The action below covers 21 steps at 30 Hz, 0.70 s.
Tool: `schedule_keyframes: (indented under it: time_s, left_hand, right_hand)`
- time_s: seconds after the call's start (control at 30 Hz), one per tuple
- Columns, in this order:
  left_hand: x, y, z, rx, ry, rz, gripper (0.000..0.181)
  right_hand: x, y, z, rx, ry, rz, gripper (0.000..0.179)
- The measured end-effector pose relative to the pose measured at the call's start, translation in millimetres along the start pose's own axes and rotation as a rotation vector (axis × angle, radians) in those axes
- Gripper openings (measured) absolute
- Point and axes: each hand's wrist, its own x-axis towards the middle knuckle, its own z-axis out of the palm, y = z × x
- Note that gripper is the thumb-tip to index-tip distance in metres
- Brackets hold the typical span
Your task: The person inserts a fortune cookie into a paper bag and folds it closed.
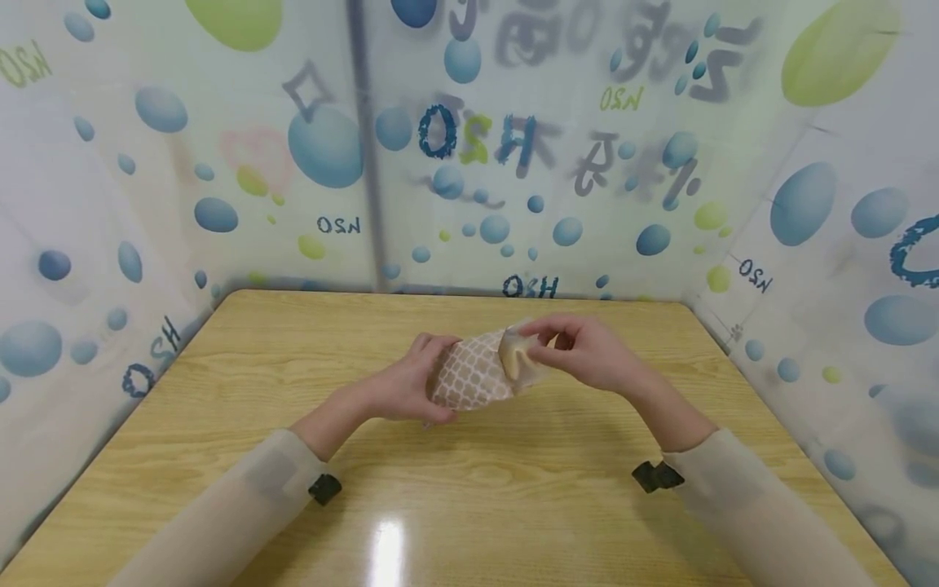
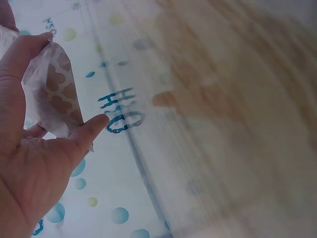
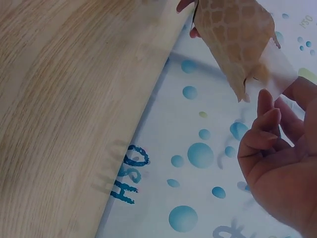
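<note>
1. A tan paper pouch with a white lattice print point(image 1: 469, 375) was in the air above the middle of the table, between the two hands, tilted slightly so that its mouth faced the right hand.
2. The left hand point(image 1: 407, 381) gripped the pouch's far end from the mouth: the thumb lay along the lower edge and the fingers curled over the upper edge, spread well apart from the thumb.
3. The right hand point(image 1: 583, 352) was at the mouth, its thumb and forefinger pinching a thin, whitish, translucent sheet point(image 3: 280, 74) – the other fingers were bent.
4. A pale golden-yellow surface point(image 1: 511, 355) showed at the mouth, beside the sheet; I could not tell what it was.
5. Under the hands was a light-brown wood-grain table point(image 1: 315, 342), with white sheeting printed with blue and green bubbles point(image 1: 249, 236) behind it – and on both sides.
6. Small dark blocks point(image 1: 658, 476) sat at the cuffs of the cream sleeves point(image 1: 763, 514).
</note>
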Motion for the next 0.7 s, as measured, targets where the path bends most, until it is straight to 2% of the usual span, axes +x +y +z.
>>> schedule_keyframes:
  time_s: [0.2, 0.47, 0.7]
  left_hand:
    - [1.7, -1.2, 1.8, -0.002, 0.013, -0.004, 0.112]
    - [0.4, -1.1, 2.6, -0.008, 0.020, 0.012, 0.108]
    - [-0.5, -1.9, -0.2, -0.017, 0.055, 0.011, 0.110]
  right_hand:
    - [1.7, -4, 10, -0.024, 0.015, -0.038, 0.028]
    - [4.2, -9, 23, -0.037, -0.025, -0.054, 0.034]
    - [-2.9, -3, 14, 0.057, 0.082, -0.049, 0.049]
